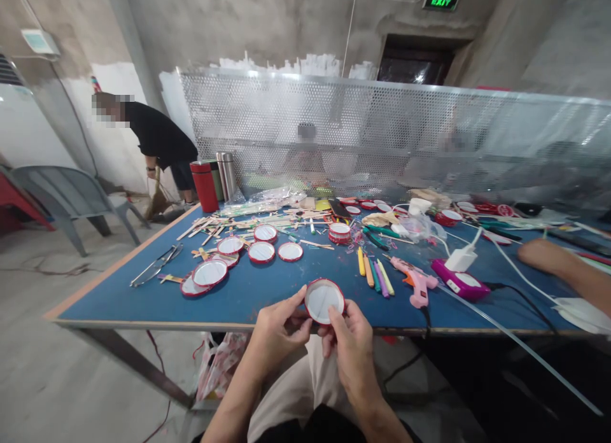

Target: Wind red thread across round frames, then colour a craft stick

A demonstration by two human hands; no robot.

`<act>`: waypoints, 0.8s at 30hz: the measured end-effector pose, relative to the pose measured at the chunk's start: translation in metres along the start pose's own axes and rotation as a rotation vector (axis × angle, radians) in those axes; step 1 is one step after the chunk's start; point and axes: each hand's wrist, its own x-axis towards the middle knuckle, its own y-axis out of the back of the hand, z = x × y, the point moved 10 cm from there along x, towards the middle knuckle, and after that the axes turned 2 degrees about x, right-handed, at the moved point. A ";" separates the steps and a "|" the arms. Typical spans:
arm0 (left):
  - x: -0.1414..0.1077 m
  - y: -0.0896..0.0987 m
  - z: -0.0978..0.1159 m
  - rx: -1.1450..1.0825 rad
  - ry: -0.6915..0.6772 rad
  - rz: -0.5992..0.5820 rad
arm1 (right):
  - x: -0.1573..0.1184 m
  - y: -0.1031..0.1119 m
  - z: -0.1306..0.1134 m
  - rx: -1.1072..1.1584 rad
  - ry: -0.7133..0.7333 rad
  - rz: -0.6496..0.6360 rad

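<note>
So I've got a round white disc with a red rim [319, 298] held over the near edge of the surface [138, 306]; call that the middle of the clock, 12 straight ahead. My right grip [352, 338] has it pinched, thumb flat on the face around 5 o'clock, other fingers lower down around the edge. My left grip [279, 328] is half-curled, index fingertip on the rim at roughly 9:30; can't tell how firmly it's holding, tbh.

More red-rimmed discs [261, 252] lie from 9:30 round to 11, some overlapping, with a messy pile of wooden sticks [210, 226] toward 10:30. A deeper drum-shaped piece [340, 233] sits just past 12. Five chunky colored sticks [376, 274] are side by side at 2, then a pink glue gun [419, 290] nearer 3, with a purple box [445, 282] right beside it. Someone else's hand [541, 257] is out past that.
</note>
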 end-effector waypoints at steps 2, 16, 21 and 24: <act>-0.002 -0.002 -0.002 0.018 -0.018 0.005 | 0.000 0.000 0.000 0.003 0.001 -0.003; 0.001 0.000 -0.001 0.039 -0.079 0.036 | 0.001 0.000 0.001 0.011 0.006 -0.013; 0.003 0.002 0.004 0.080 -0.095 0.032 | 0.000 0.000 -0.001 0.000 0.015 -0.008; 0.004 0.004 0.007 0.081 -0.115 0.039 | -0.001 0.000 -0.002 -0.003 0.014 -0.004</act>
